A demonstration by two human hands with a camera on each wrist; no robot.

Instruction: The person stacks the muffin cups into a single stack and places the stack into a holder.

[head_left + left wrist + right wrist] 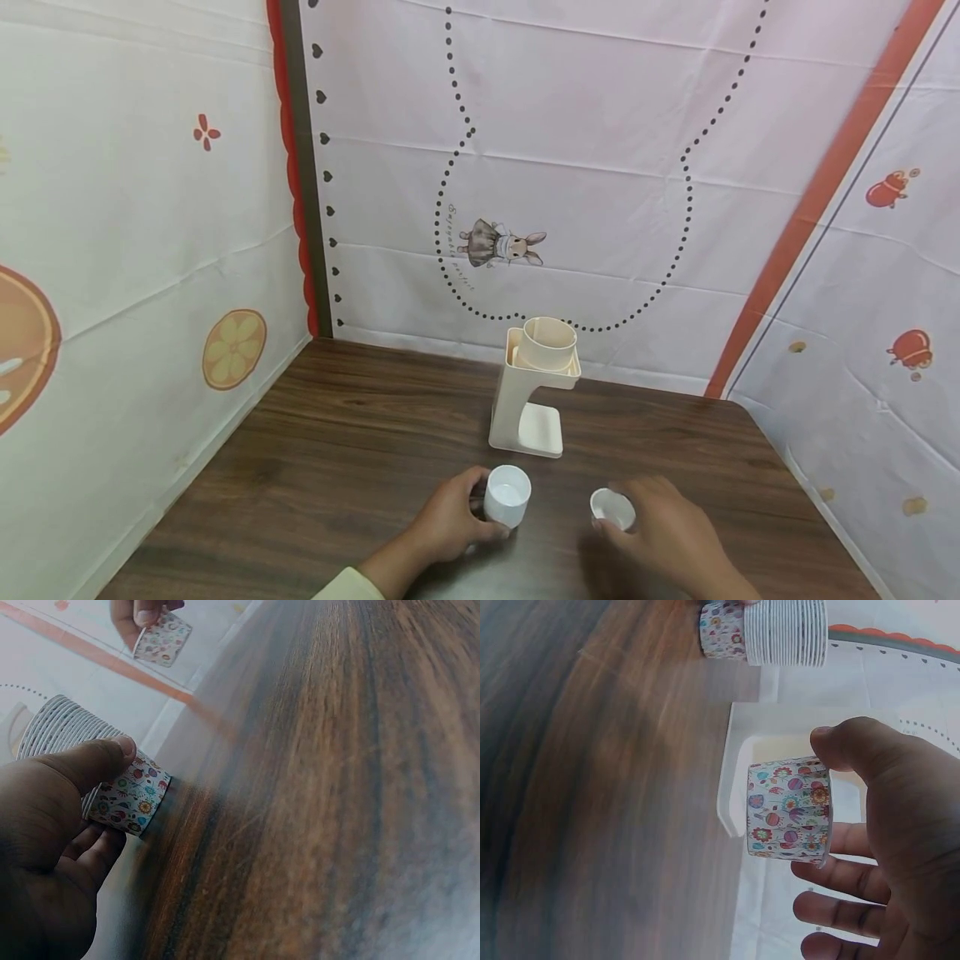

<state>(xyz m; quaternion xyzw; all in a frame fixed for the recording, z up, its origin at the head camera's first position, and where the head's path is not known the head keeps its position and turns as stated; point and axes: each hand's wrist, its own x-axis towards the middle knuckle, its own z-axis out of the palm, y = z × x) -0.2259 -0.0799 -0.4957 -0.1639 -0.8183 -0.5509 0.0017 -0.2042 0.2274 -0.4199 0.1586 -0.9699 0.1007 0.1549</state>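
Note:
My left hand point(452, 517) grips a stack of nested paper cups point(507, 497) that stands on the table, thumb on one side and fingers on the other. Many white rims show on the stack point(90, 750) in the left wrist view, with a colourful floral print on its lowest cup. My right hand point(671, 529) pinches a single paper cup point(612, 508) by its rim, to the right of the stack. That cup point(789, 808) carries the same floral print and is held above the table, mouth up.
A cream-coloured dispenser stand point(513, 400) with a round tube on top point(550, 344) and a flat base stands behind the hands. The dark wood table point(360, 425) is bordered by printed cloth walls point(585, 192) at the back and both sides.

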